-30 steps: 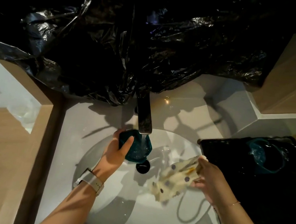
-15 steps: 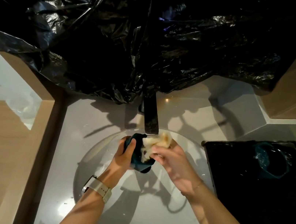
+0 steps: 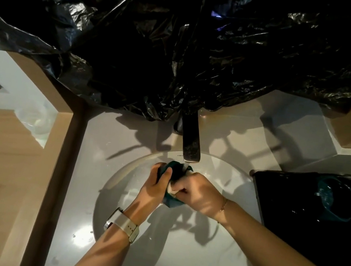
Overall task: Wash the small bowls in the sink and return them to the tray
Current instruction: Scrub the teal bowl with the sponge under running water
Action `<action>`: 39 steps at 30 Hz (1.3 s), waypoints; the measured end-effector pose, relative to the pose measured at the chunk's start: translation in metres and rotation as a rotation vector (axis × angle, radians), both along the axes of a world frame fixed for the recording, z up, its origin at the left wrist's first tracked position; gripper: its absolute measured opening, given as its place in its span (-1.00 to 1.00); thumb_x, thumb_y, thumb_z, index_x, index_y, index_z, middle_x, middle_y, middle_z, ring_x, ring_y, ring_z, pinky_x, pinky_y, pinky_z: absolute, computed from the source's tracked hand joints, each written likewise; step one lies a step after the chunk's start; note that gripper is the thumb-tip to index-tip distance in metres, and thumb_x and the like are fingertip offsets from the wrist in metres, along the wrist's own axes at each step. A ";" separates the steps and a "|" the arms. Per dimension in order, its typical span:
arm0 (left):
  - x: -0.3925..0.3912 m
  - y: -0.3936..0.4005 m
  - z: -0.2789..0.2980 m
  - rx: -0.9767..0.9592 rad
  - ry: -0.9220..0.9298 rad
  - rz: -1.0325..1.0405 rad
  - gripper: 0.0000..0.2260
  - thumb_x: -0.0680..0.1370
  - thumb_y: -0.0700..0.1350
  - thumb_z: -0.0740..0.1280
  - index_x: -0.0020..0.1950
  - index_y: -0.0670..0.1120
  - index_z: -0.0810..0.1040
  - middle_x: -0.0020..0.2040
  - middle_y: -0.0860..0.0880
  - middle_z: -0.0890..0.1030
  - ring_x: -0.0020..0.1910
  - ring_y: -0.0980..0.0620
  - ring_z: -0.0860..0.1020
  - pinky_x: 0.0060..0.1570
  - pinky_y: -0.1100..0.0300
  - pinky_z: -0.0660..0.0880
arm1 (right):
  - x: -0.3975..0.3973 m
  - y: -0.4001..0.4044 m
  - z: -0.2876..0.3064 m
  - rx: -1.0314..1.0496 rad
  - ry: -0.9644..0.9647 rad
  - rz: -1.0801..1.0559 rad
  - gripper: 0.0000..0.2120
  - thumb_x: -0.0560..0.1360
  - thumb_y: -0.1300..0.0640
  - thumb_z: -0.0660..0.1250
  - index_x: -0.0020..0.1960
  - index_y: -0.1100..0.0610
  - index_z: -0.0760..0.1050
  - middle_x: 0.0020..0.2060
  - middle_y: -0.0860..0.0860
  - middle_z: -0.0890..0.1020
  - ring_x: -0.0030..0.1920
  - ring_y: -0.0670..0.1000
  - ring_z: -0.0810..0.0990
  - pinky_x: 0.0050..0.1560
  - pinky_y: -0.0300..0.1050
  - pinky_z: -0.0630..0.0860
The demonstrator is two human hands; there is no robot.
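My left hand (image 3: 155,189) grips a small teal bowl (image 3: 174,170) under the tap (image 3: 190,144), fingers curled round its rim. My right hand (image 3: 197,194) pinches a pale cloth (image 3: 171,189) against that bowl. Right of my fingers, the black tray (image 3: 287,229) on the surface holds a second bowl (image 3: 333,199). No writing is legible.
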State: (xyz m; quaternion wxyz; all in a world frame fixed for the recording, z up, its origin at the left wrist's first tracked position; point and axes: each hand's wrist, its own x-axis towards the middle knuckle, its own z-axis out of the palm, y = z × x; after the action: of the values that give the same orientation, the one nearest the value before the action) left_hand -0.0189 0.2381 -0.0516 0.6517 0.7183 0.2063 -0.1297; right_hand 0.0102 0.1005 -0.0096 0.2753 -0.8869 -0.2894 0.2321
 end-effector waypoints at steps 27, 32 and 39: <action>0.004 0.000 0.015 0.093 -0.011 -0.104 -0.70 0.66 0.03 0.16 0.36 -0.02 0.32 0.10 0.00 0.53 0.10 -0.03 0.54 0.16 0.05 0.49 | -0.010 -0.010 0.012 -0.172 0.004 -0.032 -0.64 0.61 0.02 0.14 -0.33 0.08 0.42 -0.41 0.01 0.47 -0.34 0.07 0.41 -0.28 -0.12 0.27; -0.004 -0.001 0.014 -0.020 0.044 -0.052 -0.78 0.67 0.02 0.13 0.29 0.01 0.33 0.05 -0.07 0.59 -0.07 -0.02 0.61 -0.21 0.09 0.62 | -0.011 -0.015 0.003 0.036 0.124 -0.049 -0.61 0.62 0.04 0.16 -0.38 0.04 0.33 -0.42 -0.05 0.45 -0.37 -0.10 0.41 -0.26 -0.19 0.34; -0.002 -0.005 0.015 -0.016 0.036 0.015 -0.76 0.66 0.04 0.15 0.30 0.03 0.31 0.05 -0.01 0.57 0.01 0.02 0.58 0.00 0.01 0.59 | -0.007 -0.010 0.000 -0.164 -0.291 0.035 -0.74 0.56 0.10 0.14 -0.08 0.18 0.57 -0.08 0.13 0.62 -0.09 0.17 0.55 -0.18 -0.04 0.42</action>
State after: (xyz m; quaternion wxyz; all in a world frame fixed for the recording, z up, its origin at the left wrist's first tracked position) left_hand -0.0211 0.2328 -0.0369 0.6546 0.7090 0.2224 -0.1391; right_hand 0.0029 0.0906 -0.0091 0.1532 -0.9255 -0.3216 0.1287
